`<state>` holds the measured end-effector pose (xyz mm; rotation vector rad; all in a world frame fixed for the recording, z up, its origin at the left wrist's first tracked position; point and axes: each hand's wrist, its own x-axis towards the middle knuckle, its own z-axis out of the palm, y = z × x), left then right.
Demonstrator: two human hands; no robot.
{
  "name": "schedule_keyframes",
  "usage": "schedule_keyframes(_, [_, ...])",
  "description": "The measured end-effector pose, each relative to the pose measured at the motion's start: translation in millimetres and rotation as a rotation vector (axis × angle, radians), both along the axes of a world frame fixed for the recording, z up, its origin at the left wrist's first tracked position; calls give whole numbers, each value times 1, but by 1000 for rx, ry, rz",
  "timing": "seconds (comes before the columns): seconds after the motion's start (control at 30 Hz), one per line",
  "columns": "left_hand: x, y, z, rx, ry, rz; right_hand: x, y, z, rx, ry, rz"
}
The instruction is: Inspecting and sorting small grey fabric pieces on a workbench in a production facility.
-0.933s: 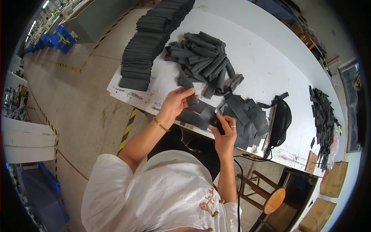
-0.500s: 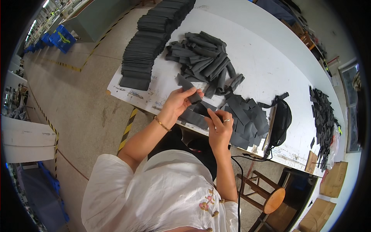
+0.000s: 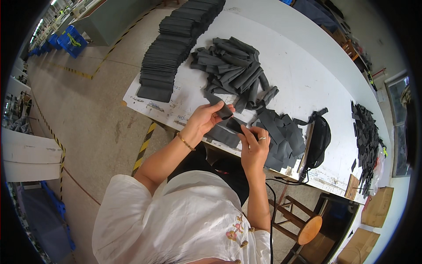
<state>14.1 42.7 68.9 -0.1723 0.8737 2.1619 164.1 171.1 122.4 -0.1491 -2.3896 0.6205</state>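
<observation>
My left hand [image 3: 203, 118] is closed on a curled dark grey fabric strip [image 3: 224, 111], thumb on top and fingers beneath. Close beside it, my right hand [image 3: 255, 152] pinches the edge of a dark flat piece [image 3: 237, 126] between thumb and forefinger. Whether that piece is joined to the curled strip cannot be made out. Under both hands, flat grey strips [image 3: 223, 136] lie along the table's near edge. Just right of my right hand spreads a loose pile of flat dark pieces [image 3: 281, 136]. Beyond the hands is a heap of rolled strips [image 3: 235, 64].
A long overlapping row of dark pieces [image 3: 160, 66] covers the white table's [image 3: 294, 66] left side. A black pouch [image 3: 320, 141] with a strap lies to the right, and another dark pile [image 3: 367, 136] at the far right. A wooden stool [image 3: 309, 229] stands below the table edge.
Both hands have shifted slightly to the right with their pieces. Their grips look the same.
</observation>
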Motion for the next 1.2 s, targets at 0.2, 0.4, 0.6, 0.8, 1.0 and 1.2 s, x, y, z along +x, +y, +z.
schedule_keyframes(0.2, [3, 1, 3, 19, -21, -30, -1, 3, -1, 58, 0, -5])
schedule_keyframes(0.4, [3, -2, 3, 60, -10, -99, -2, 6, 1, 105, -13, -17])
schedule_keyframes(0.6, [10, -2, 9, 119, -10, -126, -2, 6, 0, 227, 17, -52])
schedule_keyframes(0.8, [34, -2, 27, 59, 249, -49, -7, -5, -7, 264, 98, -94])
schedule_keyframes(1.0, [50, -2, 51, 91, 332, 130, -9, -26, -7, 181, 83, -102])
schedule_keyframes(1.2, [46, 10, 27, 299, 351, 45, -21, -38, -18, 39, 143, 14])
